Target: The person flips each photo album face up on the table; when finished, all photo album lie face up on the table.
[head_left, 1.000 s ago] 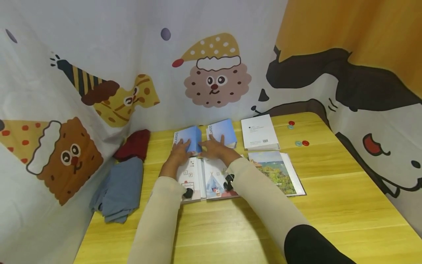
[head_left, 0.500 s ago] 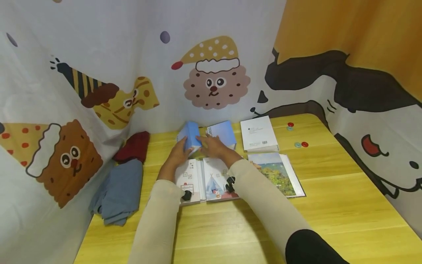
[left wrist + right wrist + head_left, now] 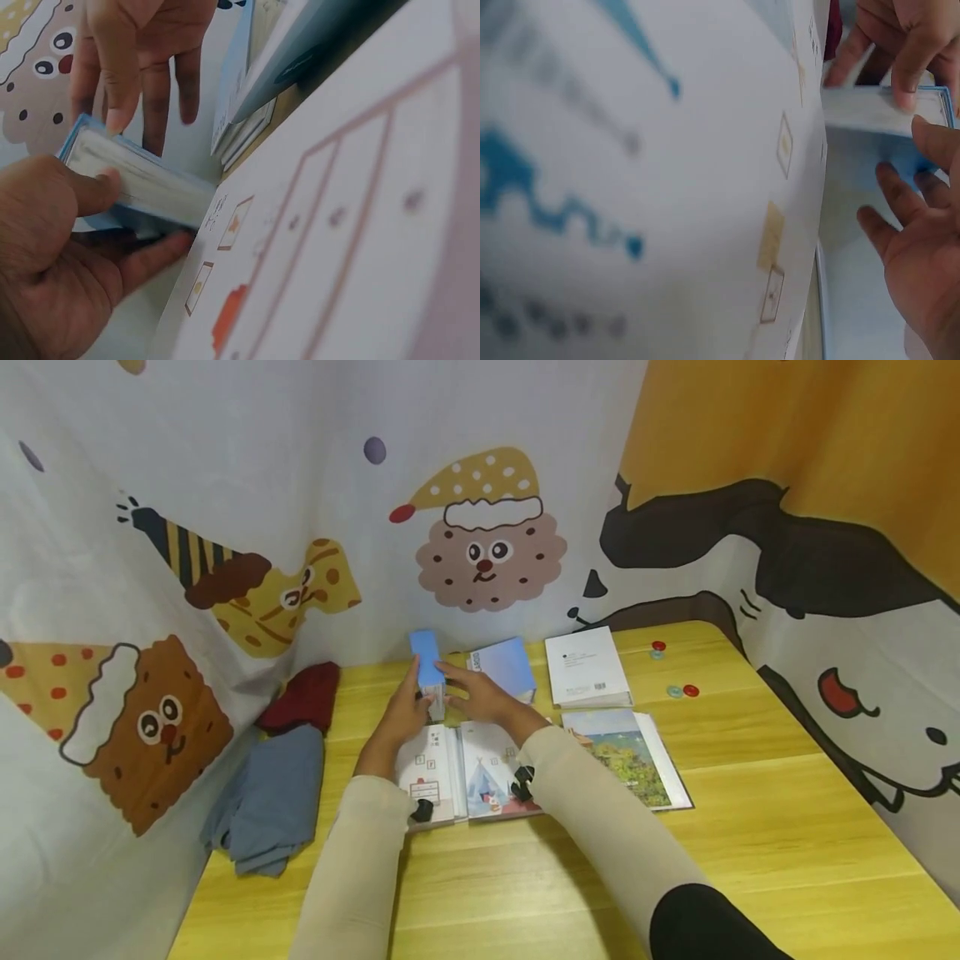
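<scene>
On the blue book (image 3: pixel 513 670) beside the white one, I make out dark capitals along the left edge, seemingly "LARDO", not every letter certain. The white book (image 3: pixel 588 662) shows me a barcode (image 3: pixel 600 686) and tiny print; the open book's (image 3: pixel 480 748) small characters are illegible.

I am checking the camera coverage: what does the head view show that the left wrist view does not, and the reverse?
Only head: dark red cloth, grey-blue cloth and red discs.

Only left wrist: the palm side of the left grip and right grip, seen close.

Both: the left grip and right grip at the blue book, the open picture book, and the printed cookie face.
</scene>
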`<state>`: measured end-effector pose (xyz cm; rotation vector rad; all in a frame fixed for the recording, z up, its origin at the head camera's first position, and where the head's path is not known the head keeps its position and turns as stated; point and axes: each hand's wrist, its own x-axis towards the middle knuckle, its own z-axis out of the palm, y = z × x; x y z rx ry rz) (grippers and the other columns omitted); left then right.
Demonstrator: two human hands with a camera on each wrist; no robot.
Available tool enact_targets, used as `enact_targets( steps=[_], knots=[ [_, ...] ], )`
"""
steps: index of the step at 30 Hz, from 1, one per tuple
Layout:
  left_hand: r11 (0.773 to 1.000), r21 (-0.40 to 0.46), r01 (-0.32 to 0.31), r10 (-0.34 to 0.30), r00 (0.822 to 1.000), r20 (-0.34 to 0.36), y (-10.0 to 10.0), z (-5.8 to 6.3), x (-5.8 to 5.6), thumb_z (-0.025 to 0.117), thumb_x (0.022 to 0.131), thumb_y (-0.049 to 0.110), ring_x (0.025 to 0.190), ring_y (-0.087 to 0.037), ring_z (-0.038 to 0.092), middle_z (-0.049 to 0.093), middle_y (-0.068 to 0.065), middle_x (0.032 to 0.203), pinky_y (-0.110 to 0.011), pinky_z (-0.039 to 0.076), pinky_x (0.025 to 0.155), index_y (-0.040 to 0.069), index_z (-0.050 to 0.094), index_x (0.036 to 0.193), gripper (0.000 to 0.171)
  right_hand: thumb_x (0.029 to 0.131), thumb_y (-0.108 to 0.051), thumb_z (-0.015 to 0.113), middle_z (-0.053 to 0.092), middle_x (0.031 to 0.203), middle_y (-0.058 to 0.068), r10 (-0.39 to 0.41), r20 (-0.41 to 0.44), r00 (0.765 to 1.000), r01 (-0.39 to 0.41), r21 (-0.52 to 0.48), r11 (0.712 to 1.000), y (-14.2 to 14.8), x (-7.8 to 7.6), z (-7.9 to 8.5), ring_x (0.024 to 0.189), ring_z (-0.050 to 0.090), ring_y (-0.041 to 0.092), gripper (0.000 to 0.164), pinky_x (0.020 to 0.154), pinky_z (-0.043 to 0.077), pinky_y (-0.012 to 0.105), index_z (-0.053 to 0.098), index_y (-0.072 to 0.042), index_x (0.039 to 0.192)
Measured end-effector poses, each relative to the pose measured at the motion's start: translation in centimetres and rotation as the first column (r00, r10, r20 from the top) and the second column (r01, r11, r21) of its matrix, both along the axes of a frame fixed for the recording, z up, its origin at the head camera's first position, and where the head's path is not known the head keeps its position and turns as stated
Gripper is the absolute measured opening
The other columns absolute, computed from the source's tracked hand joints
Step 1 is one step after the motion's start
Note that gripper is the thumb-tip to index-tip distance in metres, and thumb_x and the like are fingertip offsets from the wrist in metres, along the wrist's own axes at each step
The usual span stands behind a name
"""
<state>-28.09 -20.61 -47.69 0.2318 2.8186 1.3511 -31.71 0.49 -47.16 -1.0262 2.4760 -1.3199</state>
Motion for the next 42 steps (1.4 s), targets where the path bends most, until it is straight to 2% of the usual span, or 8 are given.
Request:
enact_targets(
  steps=[4,7,11,15,22,29,36,42],
  knots=[
    [0.999,0.049,-0.022,0.024,0.999,-0.036,-0.3,0.1,0.2,0.054,0.109,0.0,0.165,-0.052,0.025,0.012,-0.027,0.182,-0.061,0.021,0.137,0.024,0.003,0.178,0.089,0.111,-0.003,0.06,0.024,0.182,0.016,0.061,0.037,0.997,-0.059,-0.057,0.997,-0.4,0.3,0.1,0.157,0.048,0.042,0.075,0.128,0.043,0.049,0.02,-0.004,0.174],
    [0.998,0.049,-0.039,0.042,0.998,-0.048,-0.7,0.4,0.4,0.064,0.104,0.001,0.165,-0.055,0.024,0.013,-0.031,0.18,-0.064,0.022,0.136,0.017,0.01,0.178,0.093,0.112,-0.01,0.06,0.035,0.177,0.018,0.053,0.021,0.998,-0.054,0.039,0.998,-0.5,0.4,0.2,0.158,0.047,0.039,0.068,0.132,0.038,0.048,0.027,0.001,0.171],
    [0.997,0.021,-0.078,0.078,0.997,-0.025,-1.4,0.9,0.6,0.074,0.104,0.021,0.164,-0.056,0.025,0.016,-0.031,0.18,-0.069,0.026,0.133,0.016,0.013,0.178,0.096,0.112,-0.021,0.062,0.054,0.166,0.017,0.011,0.021,1.0,-0.015,0.198,0.98,-0.5,0.4,0.2,0.156,0.051,0.035,0.067,0.134,0.034,0.048,0.035,-0.003,0.17],
    [0.993,-0.032,-0.113,0.114,0.993,0.008,-2.4,1.5,0.6,0.07,0.106,0.043,0.165,-0.053,0.025,0.018,-0.026,0.182,-0.068,0.025,0.133,0.019,0.013,0.178,0.095,0.113,-0.026,0.062,0.061,0.161,0.013,-0.002,0.004,1.0,0.0,0.298,0.954,-0.7,0.2,0.0,0.154,0.054,0.033,0.067,0.134,0.034,0.048,0.035,-0.006,0.171],
    [0.985,-0.133,-0.113,0.131,0.983,0.128,-3.8,1.6,0.4,0.059,0.107,0.062,0.168,-0.051,0.019,0.013,-0.024,0.183,-0.065,0.019,0.136,0.022,0.0,0.178,0.101,0.112,-0.022,0.062,0.063,0.158,0.015,-0.017,-0.023,1.0,0.024,0.32,0.947,-0.9,0.0,-0.2,0.152,0.055,0.035,0.059,0.132,0.037,0.049,0.045,-0.004,0.166],
    [0.988,-0.083,-0.133,0.149,0.962,0.227,-4.5,1.2,0.2,0.056,0.112,0.048,0.17,-0.048,0.012,0.01,-0.019,0.184,-0.065,0.012,0.138,0.026,-0.002,0.178,0.091,0.112,-0.025,0.063,0.062,0.159,0.017,-0.075,0.023,0.997,0.063,0.332,0.941,-1.2,-0.1,-0.3,0.153,0.053,0.037,0.059,0.131,0.039,0.051,0.047,-0.006,0.165],
    [0.997,0.009,-0.08,0.075,0.966,0.249,-4.4,0.6,0.4,0.049,0.116,0.03,0.171,-0.047,0.004,0.002,-0.019,0.184,-0.063,0.004,0.138,0.025,-0.009,0.177,0.084,0.113,-0.031,0.061,0.049,0.171,0.01,-0.107,-0.014,0.994,0.102,0.444,0.89,-1.2,-0.2,-0.1,0.171,0.018,0.039,0.054,0.14,0.008,0.057,0.052,-0.013,0.164],
    [0.998,-0.018,-0.063,0.065,0.966,0.249,-4.8,-0.4,0.4,0.052,0.116,0.031,0.171,-0.046,0.005,0.002,-0.015,0.185,-0.063,0.006,0.139,0.028,-0.009,0.177,0.086,0.111,-0.03,0.064,0.054,0.167,0.006,-0.124,-0.031,0.992,0.124,0.476,0.87,-1.6,0.0,-0.7,0.172,0.017,0.038,0.05,0.14,0.007,0.057,0.058,-0.018,0.159]
  ],
)
